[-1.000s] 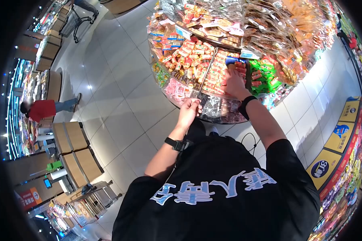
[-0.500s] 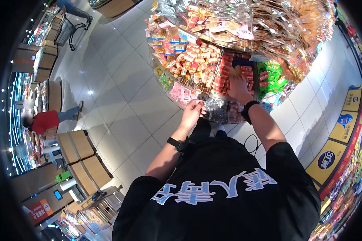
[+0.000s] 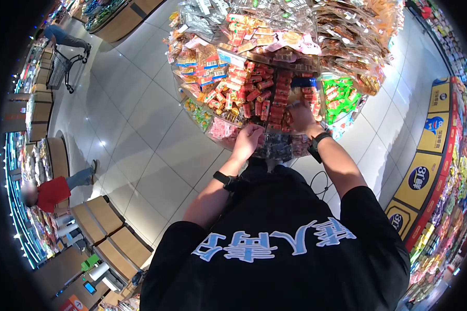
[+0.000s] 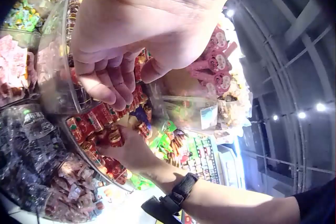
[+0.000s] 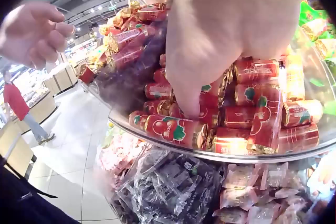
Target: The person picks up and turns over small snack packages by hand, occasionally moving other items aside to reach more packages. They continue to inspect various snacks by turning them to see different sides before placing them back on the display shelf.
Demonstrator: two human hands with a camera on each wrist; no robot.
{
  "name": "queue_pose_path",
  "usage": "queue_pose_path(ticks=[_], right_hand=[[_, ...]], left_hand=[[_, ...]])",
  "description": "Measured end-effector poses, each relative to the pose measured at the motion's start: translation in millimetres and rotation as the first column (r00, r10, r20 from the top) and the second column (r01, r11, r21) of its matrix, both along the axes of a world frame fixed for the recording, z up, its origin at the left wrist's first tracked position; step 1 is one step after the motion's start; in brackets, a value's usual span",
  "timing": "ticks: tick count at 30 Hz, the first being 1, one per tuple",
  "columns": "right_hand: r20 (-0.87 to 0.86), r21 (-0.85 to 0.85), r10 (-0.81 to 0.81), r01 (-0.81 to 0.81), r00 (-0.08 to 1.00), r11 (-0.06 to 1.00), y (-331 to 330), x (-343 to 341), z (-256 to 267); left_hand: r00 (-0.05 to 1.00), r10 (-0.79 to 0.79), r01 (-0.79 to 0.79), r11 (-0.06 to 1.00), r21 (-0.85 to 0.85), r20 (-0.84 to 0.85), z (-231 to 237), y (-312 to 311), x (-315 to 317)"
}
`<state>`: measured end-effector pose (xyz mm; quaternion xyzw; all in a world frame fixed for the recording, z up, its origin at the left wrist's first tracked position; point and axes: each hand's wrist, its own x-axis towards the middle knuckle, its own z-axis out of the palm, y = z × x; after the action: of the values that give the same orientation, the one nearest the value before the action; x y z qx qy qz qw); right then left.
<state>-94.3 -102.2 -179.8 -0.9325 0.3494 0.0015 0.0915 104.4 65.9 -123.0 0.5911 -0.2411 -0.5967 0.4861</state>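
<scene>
Right hand down among red-wrapped rolls behind a clear bin rim; fingertips mostly hidden, grip cannot be told. Left hand near the rolls, fingers loosely curled, nothing seen in them; frame edge crops it

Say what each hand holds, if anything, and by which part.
The left hand holds nothing visible; the right hand touches red rolls, but whether it holds one cannot be told.

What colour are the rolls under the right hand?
The wrapped rolls are red with gold ends; best: right wrist view.
</scene>
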Motion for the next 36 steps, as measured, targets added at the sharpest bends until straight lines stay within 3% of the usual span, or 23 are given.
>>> queue_pose_path(ticks=[1, 2, 5, 8, 15, 17, 18, 21, 23, 25, 29, 32, 36], right_hand=[[0.007, -0.038, 0.008, -0.008, 1.000, 0.999, 0.7, 0.1, 1.6], [-0.080, 0.042, -0.002, 0.006, 0.997, 0.999, -2.4, -0.6, 4.0], [0.070, 0.041, 0.033, -0.036, 0.997, 0.999, -12.8, -7.5, -3.1], [0.354, 0.024, 0.118, -0.135, 0.928, 0.990, -19.8, -14.0, -1.8], [0.357, 0.012, 0.142, -0.157, 0.923, 0.988, -27.7, -16.3, 10.2], [0.315, 0.184, 0.141, -0.206, 0.939, 0.961, -38.4, -17.5, 23.0], [0.290, 0.270, 0.147, -0.228, 0.946, 0.936, -42.5, -19.0, 29.9], [0.210, 0.080, 0.353, -0.376, 0.912, 0.923, -47.8, -25.4, 22.6], [0.322, -0.028, 0.403, -0.418, 0.856, 0.908, -48.5, -29.6, 15.7], [0.242, -0.161, 0.456, -0.428, 0.857, 0.890, -47.4, -29.1, 8.0], [0.091, -0.212, 0.442, -0.416, 0.893, 0.884, -38.2, -19.6, -18.4], [0.096, -0.231, 0.460, -0.430, 0.883, 0.873, -34.4, -20.4, -12.3], [0.168, -0.121, 0.445, -0.429, 0.880, 0.895, -39.9, -23.6, -0.4]], left_hand=[[1.000, 0.011, -0.011, 1.000, -0.001, -0.007, -1.9, -1.5, 0.6], [1.000, 0.005, -0.005, 1.000, -0.001, -0.008, -3.6, -2.0, 0.8], [0.999, -0.032, 0.032, 0.999, 0.019, 0.017, -4.4, -4.6, -1.7], [0.993, -0.105, 0.101, 0.992, 0.074, 0.055, -4.8, -8.7, -8.4], [0.990, -0.113, 0.125, 0.977, 0.171, -0.081, -21.7, -19.7, -38.4], [0.995, -0.063, 0.077, 0.973, 0.219, -0.072, -13.6, -23.9, -55.1], [0.997, -0.012, 0.028, 0.974, 0.223, -0.074, -38.5, -26.6, -61.3], [0.998, 0.036, -0.051, 0.964, 0.260, 0.059, -60.7, -37.7, -86.9], [0.992, 0.097, -0.114, 0.959, 0.261, 0.077, -58.5, -42.8, -103.0], [0.982, 0.165, -0.181, 0.957, 0.226, 0.086, -55.0, -42.8, -115.8], [0.963, 0.269, -0.270, 0.941, 0.202, 0.036, -50.3, -24.3, -136.2], [0.953, 0.303, -0.293, 0.934, 0.203, -0.022, -47.5, -18.8, -140.0], [0.954, 0.296, -0.282, 0.936, 0.213, -0.041, -30.6, -18.9, -136.4]])
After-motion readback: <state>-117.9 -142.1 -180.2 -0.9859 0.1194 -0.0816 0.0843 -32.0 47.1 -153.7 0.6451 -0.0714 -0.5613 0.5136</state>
